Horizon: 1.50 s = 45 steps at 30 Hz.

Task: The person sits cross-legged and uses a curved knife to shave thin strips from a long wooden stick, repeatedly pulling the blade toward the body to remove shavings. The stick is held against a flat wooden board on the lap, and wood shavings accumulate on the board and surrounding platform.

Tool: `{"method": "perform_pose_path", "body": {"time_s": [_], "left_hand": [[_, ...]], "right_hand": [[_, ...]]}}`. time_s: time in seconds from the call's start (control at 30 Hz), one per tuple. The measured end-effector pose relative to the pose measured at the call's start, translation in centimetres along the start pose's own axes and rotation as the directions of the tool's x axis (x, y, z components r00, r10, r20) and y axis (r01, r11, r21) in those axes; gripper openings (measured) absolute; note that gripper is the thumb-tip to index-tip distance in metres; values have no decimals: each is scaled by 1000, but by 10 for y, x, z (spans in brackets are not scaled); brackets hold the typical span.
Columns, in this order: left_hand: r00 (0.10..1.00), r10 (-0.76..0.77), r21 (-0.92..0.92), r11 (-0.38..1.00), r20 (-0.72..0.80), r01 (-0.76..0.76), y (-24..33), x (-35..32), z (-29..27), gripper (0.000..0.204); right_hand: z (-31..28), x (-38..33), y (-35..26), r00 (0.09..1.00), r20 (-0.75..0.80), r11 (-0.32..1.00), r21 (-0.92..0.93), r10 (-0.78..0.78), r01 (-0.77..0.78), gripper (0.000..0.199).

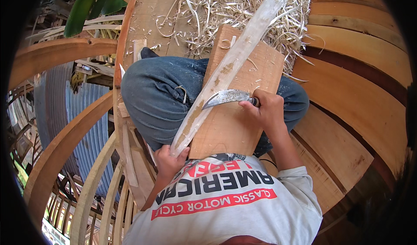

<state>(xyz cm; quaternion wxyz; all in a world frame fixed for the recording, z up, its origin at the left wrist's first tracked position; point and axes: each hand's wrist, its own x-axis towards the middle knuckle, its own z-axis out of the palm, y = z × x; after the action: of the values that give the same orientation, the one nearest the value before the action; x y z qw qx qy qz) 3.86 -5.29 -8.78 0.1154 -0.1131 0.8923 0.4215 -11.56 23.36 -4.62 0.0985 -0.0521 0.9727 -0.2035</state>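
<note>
My left hand (170, 160) is closed around the near end of a long pale strip of wood (226, 73). The strip slants away to the upper right, with patches of brown skin left on its face. In my right hand (267, 108) is the handle of a curved knife (226, 98). Its blade points left, and the tip overlaps the strip; whether the edge touches the wood I cannot tell. Under both lies a flat wooden board (230, 130), resting across my lap between my bent knees.
Curly wood shavings (243, 10) are heaped beyond the board. Wide curved planks (352, 93) rise on the right. Curved wooden ribs (71, 145) stand along the left, with corrugated metal sheets (89, 127) lower down outside them. Wooden offcuts (137, 158) lie beside my left knee.
</note>
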Motion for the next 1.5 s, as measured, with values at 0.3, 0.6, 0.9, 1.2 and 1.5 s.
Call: {"method": "perform_pose_path", "body": {"time_s": [0.3,0.6,0.9,1.2,1.5], "left_hand": [[993,-103,-93,990,63,108,11,2,-3,48],[972,-183,-192,959,147,209,14,5,-7,49],[979,-143,-157,974,145,166,17,8,-7,51],[976,-159,-149,972,150,181,22,7,-9,52],[979,-166,-107,978,121,179,23,4,-7,52]], "right_hand": [[1,33,17,991,-122,981,-193,-46,22,57],[4,64,22,958,-241,970,-218,-157,104,61],[9,86,33,919,-367,977,-199,-142,72,63],[-2,118,46,889,-458,965,-218,30,-144,71],[5,128,50,875,-453,952,-155,170,-266,79]]}}
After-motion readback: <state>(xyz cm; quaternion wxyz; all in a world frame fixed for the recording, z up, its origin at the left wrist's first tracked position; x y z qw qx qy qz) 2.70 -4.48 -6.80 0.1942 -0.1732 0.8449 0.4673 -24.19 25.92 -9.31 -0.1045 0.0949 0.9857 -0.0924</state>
